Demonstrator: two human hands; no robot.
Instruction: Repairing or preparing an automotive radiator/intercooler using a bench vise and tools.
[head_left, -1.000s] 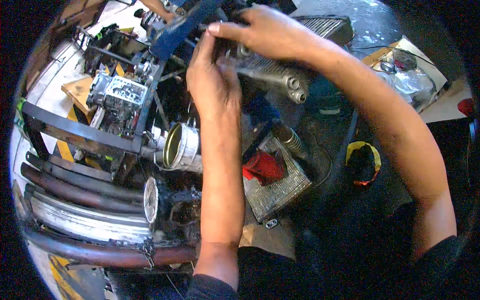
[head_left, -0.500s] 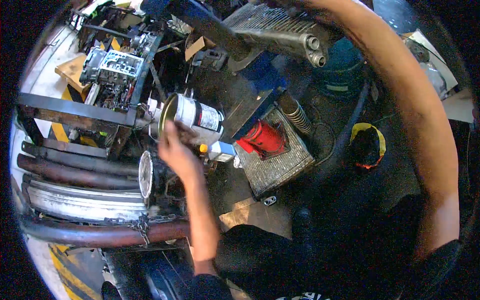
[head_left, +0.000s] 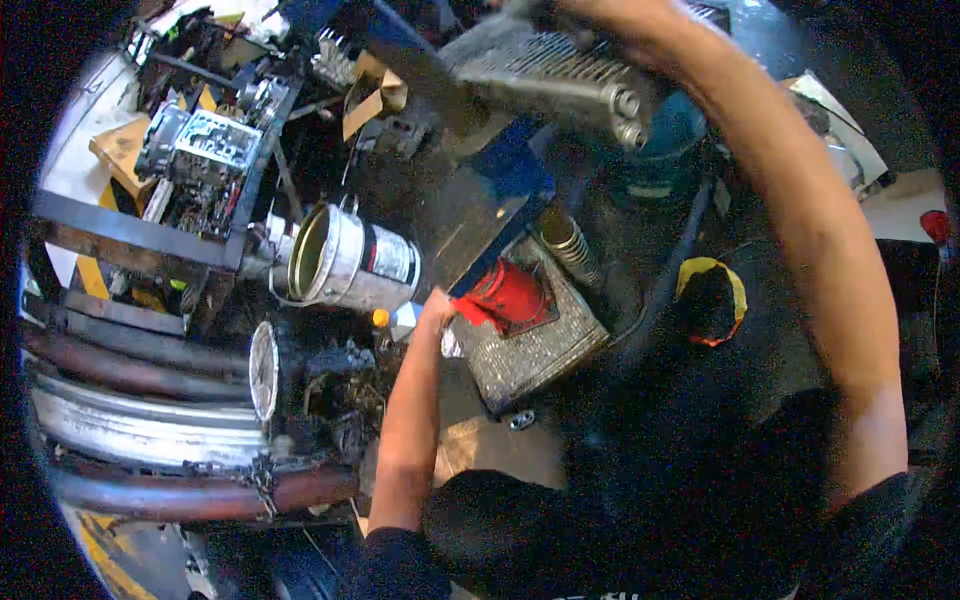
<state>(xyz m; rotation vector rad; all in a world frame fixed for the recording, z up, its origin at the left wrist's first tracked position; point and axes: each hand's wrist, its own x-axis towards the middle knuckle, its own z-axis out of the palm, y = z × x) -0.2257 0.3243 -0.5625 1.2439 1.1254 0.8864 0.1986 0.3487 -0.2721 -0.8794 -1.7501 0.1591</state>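
My left hand (head_left: pixel 438 306) is at the lower left end of a flat, brown-topped metal beam with a blue edge (head_left: pixel 490 243), beside a red cylindrical metal piece (head_left: pixel 515 298). Its fingers are hidden or too blurred to make out. At the top, my right hand (head_left: pixel 600 12) reaches over a grey finned metal part (head_left: pixel 545 65) with two round ports at its end; the fingers are smeared and partly out of the picture. Left of my left hand, a white bucket (head_left: pixel 345 262) lies on its side, its mouth facing left, with a yellow-capped box-like container (head_left: pixel 403 322) below it.
Beneath the red piece lies a ribbed metal block (head_left: pixel 540 365), with a coiled spring-like tube (head_left: pixel 568 243) behind it. Chained pipes (head_left: pixel 200 490) run along the lower left. An engine part (head_left: pixel 205 150) rests on a metal frame. A yellow-rimmed round container (head_left: pixel 712 300) stands right.
My left hand has left the bucket's mouth and moved right to the blue-edged beam. My right arm still reaches over the finned part. The whole view has shifted slightly.
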